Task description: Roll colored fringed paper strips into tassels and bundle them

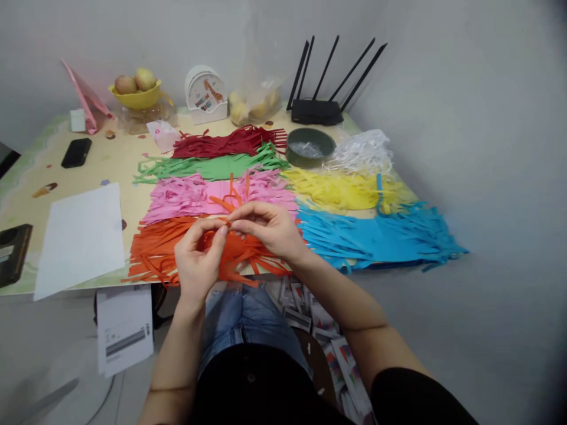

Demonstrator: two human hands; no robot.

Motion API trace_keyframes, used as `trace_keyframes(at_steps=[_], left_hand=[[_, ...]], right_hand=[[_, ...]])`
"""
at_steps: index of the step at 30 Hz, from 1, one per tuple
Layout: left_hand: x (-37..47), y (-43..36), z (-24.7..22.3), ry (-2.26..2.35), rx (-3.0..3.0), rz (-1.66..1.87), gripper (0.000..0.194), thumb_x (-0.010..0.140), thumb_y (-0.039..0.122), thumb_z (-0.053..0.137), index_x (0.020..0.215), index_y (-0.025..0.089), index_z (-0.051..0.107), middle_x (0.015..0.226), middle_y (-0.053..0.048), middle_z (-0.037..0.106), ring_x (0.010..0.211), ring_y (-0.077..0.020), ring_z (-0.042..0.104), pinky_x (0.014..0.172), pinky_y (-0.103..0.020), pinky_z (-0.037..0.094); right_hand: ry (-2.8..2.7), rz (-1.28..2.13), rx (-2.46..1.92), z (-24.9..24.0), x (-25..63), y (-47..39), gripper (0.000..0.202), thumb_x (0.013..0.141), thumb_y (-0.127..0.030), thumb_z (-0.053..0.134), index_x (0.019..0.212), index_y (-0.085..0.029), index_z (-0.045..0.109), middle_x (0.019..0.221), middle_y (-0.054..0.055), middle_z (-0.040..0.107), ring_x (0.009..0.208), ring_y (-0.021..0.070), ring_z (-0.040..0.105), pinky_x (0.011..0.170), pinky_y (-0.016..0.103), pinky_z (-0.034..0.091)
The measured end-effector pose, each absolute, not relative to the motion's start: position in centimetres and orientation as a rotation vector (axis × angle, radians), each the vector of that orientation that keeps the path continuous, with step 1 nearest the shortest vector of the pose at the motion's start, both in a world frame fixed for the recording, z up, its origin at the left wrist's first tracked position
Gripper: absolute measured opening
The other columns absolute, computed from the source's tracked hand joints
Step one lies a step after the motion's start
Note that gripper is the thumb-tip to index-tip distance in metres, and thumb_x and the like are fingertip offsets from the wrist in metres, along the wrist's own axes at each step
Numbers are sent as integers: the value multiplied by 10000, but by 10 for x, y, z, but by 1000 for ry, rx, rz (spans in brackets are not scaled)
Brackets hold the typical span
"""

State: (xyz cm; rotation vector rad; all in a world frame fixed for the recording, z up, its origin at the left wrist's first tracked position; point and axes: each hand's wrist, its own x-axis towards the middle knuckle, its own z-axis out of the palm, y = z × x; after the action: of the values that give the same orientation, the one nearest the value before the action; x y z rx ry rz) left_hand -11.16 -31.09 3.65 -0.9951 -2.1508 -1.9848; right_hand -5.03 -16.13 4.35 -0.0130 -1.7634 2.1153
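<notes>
My left hand (201, 251) and my right hand (272, 233) meet over the table's front edge. Both are closed in a pinch on an orange paper tassel (224, 203). Its strands stick out above the fingers; the part between the fingertips is mostly hidden. Under the hands lies a pile of fringed orange paper (159, 245). Fringed pink paper (177, 198) is just behind it, followed by green (212, 167) and dark red fringed paper (221, 143). To the right are fringed blue (376, 236) and yellow paper (349, 189).
A dark round bowl (310, 159) holds clear bits, beside white strands (361, 152). Behind stand a black router (316, 112), a giraffe-print holder (206, 97) and a yellow fruit bowl (137, 100). At left are a white sheet (82, 236) and a black phone (77, 153).
</notes>
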Motion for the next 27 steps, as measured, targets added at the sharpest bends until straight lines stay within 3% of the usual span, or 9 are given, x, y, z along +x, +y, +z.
trace_keyframes(at_steps=[6,10,14,21,27], left_hand=[[-113,-319,43,-2165,-1198,-1547,64,916,194,639,886,185,694,865,-31,731,845,-152,676,816,-260,517],[-109,-319,41,-2256,-1102,-1714,74,906,229,644,870,180,686,854,-33,729,809,-155,676,779,-258,527],[-109,-319,37,-2270,-1036,-1933,120,910,289,668,889,181,715,857,-37,734,796,-158,678,769,-264,533],[-108,-318,39,-2201,-1148,-1710,86,928,243,652,884,190,704,868,-22,723,822,-153,658,792,-267,502],[-105,-314,33,-2175,-1132,-1534,73,938,217,622,888,188,666,856,-21,711,825,-152,647,792,-267,491]], right_hand=[[-2040,1635,70,44,-45,-160,162,893,-342,721,900,-188,770,908,46,764,825,140,693,772,273,562],[-2092,1471,131,42,-43,-159,147,924,-321,690,893,-200,769,895,43,771,821,149,694,795,294,561],[-2059,1642,75,40,-42,-160,163,897,-353,721,924,-202,775,929,45,768,847,148,699,805,288,571],[-1797,2114,-69,36,-43,-165,293,762,-420,839,878,-173,730,827,15,735,696,109,665,682,243,580],[-1793,1977,-135,31,-44,-170,219,784,-365,820,825,-175,720,791,13,729,671,104,651,645,229,555]])
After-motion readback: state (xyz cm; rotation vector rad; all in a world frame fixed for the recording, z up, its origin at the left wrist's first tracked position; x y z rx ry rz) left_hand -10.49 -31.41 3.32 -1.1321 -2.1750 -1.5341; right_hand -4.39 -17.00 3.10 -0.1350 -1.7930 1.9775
